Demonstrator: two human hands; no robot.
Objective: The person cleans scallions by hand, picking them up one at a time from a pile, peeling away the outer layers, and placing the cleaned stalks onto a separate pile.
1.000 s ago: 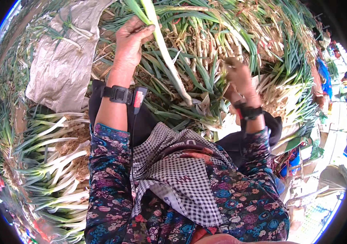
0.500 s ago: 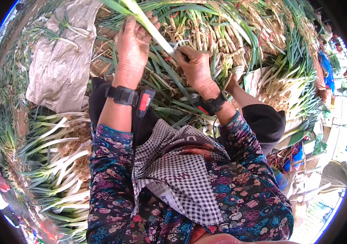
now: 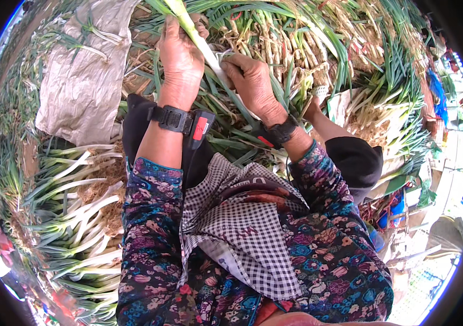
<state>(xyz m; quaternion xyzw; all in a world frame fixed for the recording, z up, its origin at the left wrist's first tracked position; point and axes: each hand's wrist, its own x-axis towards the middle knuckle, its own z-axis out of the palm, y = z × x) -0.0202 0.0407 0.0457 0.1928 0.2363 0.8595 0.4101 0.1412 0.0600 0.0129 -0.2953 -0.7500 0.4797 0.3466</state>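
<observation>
A long green onion [image 3: 198, 39] slants across the top middle, green leaves up and left, white shank down and right. My left hand [image 3: 180, 61] is closed around its green part, with the thumb up along the stalk. Lower down, my right hand [image 3: 250, 82] has its bent fingers at the white shank, thumb and forefinger pressed against it. The fingertips are partly hidden behind the stalk and the hand. A pale strip shows below the right hand, towards the wrist. Loose green leaves [image 3: 231, 144] lie under both hands, between my legs.
Green onions with white shanks and brown roots [image 3: 87, 217] are heaped at left. A beige cloth sheet [image 3: 82, 81] lies at upper left. More onions [image 3: 291, 46] cover the far ground, and another pile [image 3: 372, 119] lies at right beyond my knee [image 3: 353, 163].
My right hand has shifted left and slightly up along the white shank. My left hand has moved slightly right, still holding the onion.
</observation>
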